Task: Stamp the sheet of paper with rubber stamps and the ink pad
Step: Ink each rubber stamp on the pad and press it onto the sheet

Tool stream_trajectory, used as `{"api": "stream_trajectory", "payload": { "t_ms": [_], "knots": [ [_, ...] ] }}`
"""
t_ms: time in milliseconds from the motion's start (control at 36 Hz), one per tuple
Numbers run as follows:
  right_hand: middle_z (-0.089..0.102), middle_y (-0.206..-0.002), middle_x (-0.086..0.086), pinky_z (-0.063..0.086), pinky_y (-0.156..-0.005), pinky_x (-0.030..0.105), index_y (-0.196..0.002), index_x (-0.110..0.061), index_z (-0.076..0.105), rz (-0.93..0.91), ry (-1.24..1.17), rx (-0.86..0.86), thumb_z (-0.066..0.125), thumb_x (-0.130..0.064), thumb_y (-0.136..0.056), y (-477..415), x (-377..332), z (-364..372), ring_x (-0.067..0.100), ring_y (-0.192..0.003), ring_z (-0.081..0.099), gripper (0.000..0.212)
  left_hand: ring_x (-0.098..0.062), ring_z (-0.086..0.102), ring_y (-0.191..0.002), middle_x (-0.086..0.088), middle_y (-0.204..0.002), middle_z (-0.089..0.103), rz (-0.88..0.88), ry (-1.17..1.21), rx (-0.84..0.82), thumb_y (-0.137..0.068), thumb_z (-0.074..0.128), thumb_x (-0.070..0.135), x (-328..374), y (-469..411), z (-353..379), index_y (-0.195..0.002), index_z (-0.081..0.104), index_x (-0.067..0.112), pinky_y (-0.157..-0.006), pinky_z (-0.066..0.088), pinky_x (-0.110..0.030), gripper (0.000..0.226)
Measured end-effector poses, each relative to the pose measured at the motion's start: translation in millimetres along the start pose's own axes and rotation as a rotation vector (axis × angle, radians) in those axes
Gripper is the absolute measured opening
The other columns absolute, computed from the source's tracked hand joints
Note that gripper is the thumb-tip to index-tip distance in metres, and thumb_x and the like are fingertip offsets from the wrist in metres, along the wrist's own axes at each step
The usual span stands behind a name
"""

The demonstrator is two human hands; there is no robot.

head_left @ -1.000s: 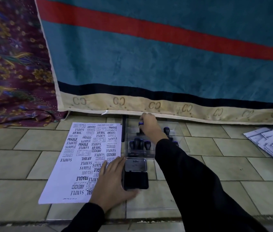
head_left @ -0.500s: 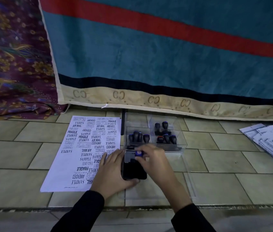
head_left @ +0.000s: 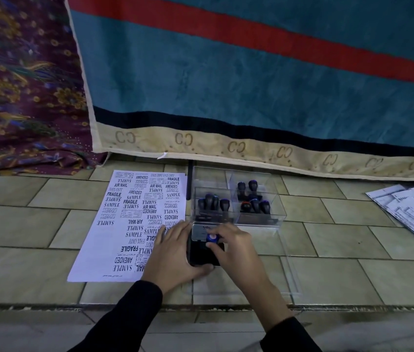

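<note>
Person, seen from the head camera: two arms in long black sleeves, plain, no visible markings or cuffs detail. Left sleeve [head_left: 129, 311] ends at the wrist; right sleeve [head_left: 294, 336] ends short of the wrist. Left hand [head_left: 173, 252] and right hand [head_left: 236, 246] bare, no gloves.

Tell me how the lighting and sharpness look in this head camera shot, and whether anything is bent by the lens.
Head view: dim, even light; stamped sheet text stays readable; glare on the clear stamp box; floor tile lines bow from wide-angle distortion.
</note>
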State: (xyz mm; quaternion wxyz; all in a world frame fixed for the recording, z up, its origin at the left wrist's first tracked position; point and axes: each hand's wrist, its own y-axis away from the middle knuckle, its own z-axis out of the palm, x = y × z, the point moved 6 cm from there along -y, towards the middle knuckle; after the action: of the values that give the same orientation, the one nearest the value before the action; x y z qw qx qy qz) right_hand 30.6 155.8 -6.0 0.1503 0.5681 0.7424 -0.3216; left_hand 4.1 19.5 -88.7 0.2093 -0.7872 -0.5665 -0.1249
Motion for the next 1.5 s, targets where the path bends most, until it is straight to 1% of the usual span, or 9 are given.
{"api": "stream_trajectory", "payload": {
  "t_ms": [250, 417, 611, 722, 861, 944, 1056, 1250, 1500],
  "knots": [
    [0.066, -0.097, 0.010, 0.054, -0.077, 0.033, -0.093, -0.003, 0.069, 0.086, 0.016, -0.054, 0.074, -0.008, -0.076, -13.7, 3.9, 2.7, 0.022, -0.080, 0.065, 0.018, -0.006, 0.017, -0.145, 0.010, -0.156, 0.028, 0.003, 0.011, -0.015, -0.056, 0.048, 0.091, 2.0, -1.2, -0.2, -0.147, 0.028, 0.025, -0.119, -0.005, -0.035, 0.115],
    [0.067, -0.095, 0.008, 0.056, -0.076, 0.035, -0.088, -0.005, 0.068, 0.096, 0.003, -0.070, 0.075, -0.007, -0.074, -5.6, 7.5, 7.1, 0.021, -0.081, 0.065, 0.016, -0.003, 0.010, -0.146, 0.009, -0.159, 0.020, -0.033, 0.165, -0.087, -0.051, 0.028, 0.102, -3.4, -2.3, -1.2, -0.152, 0.018, 0.027, -0.120, -0.008, -0.034, 0.127],
    [0.067, -0.096, 0.007, 0.056, -0.079, 0.030, -0.096, -0.010, 0.067, 0.137, -0.027, -0.093, 0.074, -0.009, -0.077, -8.8, 11.0, 7.2, 0.017, -0.084, 0.065, 0.020, -0.005, 0.030, -0.138, 0.017, -0.145, 0.039, -0.281, 0.917, 0.053, -0.067, 0.014, 0.094, -14.4, 5.2, -27.1, -0.139, 0.042, 0.037, -0.114, 0.019, -0.033, 0.096],
    [0.068, -0.099, 0.004, 0.050, -0.075, 0.004, -0.102, -0.012, 0.068, 0.134, -0.073, -0.051, 0.074, -0.009, -0.078, -19.6, 5.1, 2.7, 0.009, -0.081, 0.064, 0.025, -0.011, 0.048, -0.130, -0.001, -0.136, 0.057, -0.388, 1.287, 0.384, -0.094, 0.020, 0.062, -39.0, 5.5, -64.1, -0.128, 0.054, 0.015, -0.114, 0.030, -0.038, 0.067],
    [0.070, -0.099, 0.010, 0.051, -0.076, 0.009, -0.103, -0.007, 0.068, 0.051, -0.173, -0.024, 0.070, -0.004, -0.079, -51.4, -33.1, 17.5, 0.015, -0.083, 0.069, 0.024, -0.008, 0.059, -0.113, 0.014, -0.114, 0.066, -0.449, 0.942, 0.677, -0.100, 0.044, 0.025, -105.0, 27.3, -110.4, -0.110, 0.061, 0.024, -0.095, 0.042, -0.024, 0.020],
    [0.067, -0.104, 0.009, 0.051, -0.080, 0.012, -0.106, -0.008, 0.068, -0.034, -0.192, -0.075, 0.068, -0.006, -0.081, -72.7, -62.8, 43.3, 0.017, -0.086, 0.067, 0.025, -0.023, 0.058, -0.109, 0.002, -0.115, 0.065, -0.469, 0.501, 0.556, -0.098, 0.046, 0.013, -147.2, 32.2, -119.5, -0.115, 0.061, 0.018, -0.090, 0.043, -0.033, 0.024],
    [0.065, -0.108, 0.013, 0.050, -0.086, 0.029, -0.110, -0.009, 0.066, -0.081, -0.151, -0.176, 0.064, -0.009, -0.084, -95.2, -90.0, 87.5, 0.025, -0.096, 0.062, 0.026, -0.035, 0.048, -0.126, -0.015, -0.132, 0.059, -0.407, -0.006, 0.320, -0.093, 0.052, 0.003, -175.9, 34.8, -103.9, -0.120, 0.063, 0.006, -0.105, 0.032, -0.046, 0.030],
    [0.062, -0.104, 0.020, 0.052, -0.084, 0.043, -0.107, -0.005, 0.066, -0.106, -0.038, -0.318, 0.059, -0.004, -0.085, -110.0, -107.8, 134.9, 0.036, -0.097, 0.058, 0.023, -0.029, 0.047, -0.128, -0.008, -0.136, 0.056, -0.438, -0.087, 0.287, -0.092, 0.054, 0.008, -179.8, 35.7, -97.7, -0.120, 0.063, 0.015, -0.106, 0.023, -0.044, 0.031],
    [0.063, -0.093, 0.021, 0.053, -0.075, 0.040, -0.090, 0.000, 0.066, -0.096, -0.005, -0.349, 0.060, -0.002, -0.083, -118.7, -111.2, 140.8, 0.035, -0.087, 0.058, 0.009, -0.028, 0.045, -0.131, -0.008, -0.138, 0.055, -0.449, -0.083, 0.289, -0.092, 0.055, 0.008, -177.5, 35.8, -98.9, -0.121, 0.064, 0.016, -0.108, 0.021, -0.043, 0.032]
  ]
}}
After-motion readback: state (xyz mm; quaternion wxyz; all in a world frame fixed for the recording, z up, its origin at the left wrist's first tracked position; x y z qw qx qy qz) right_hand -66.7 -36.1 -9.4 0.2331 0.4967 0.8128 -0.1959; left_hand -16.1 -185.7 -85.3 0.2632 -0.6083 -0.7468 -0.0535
